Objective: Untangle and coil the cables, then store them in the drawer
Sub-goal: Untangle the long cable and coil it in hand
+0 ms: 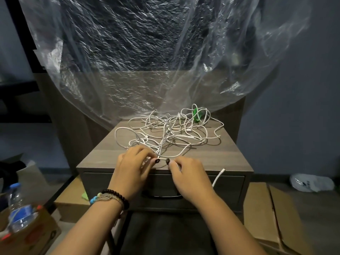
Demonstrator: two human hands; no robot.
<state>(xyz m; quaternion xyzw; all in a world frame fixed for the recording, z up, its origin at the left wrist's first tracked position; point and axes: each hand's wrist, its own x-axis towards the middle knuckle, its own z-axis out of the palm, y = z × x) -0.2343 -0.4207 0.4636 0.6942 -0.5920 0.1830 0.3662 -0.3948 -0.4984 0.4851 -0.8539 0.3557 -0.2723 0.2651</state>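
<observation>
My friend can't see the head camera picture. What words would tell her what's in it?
Two hands, left hand and right hand, pinch one white cable from a tangled pile of cables on a small cabinet. Its drawer is shut.

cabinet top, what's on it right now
A tangle of white cables sprawls across the cabinet top, with something green at its far edge. Both hands, left and right, pinch one strand near the front edge, hiding what is under them.

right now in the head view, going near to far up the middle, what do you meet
drawer handle → the two hands pinching one cable, left hand, right hand → tangle of white cables → green tie → clear plastic sheet
</observation>
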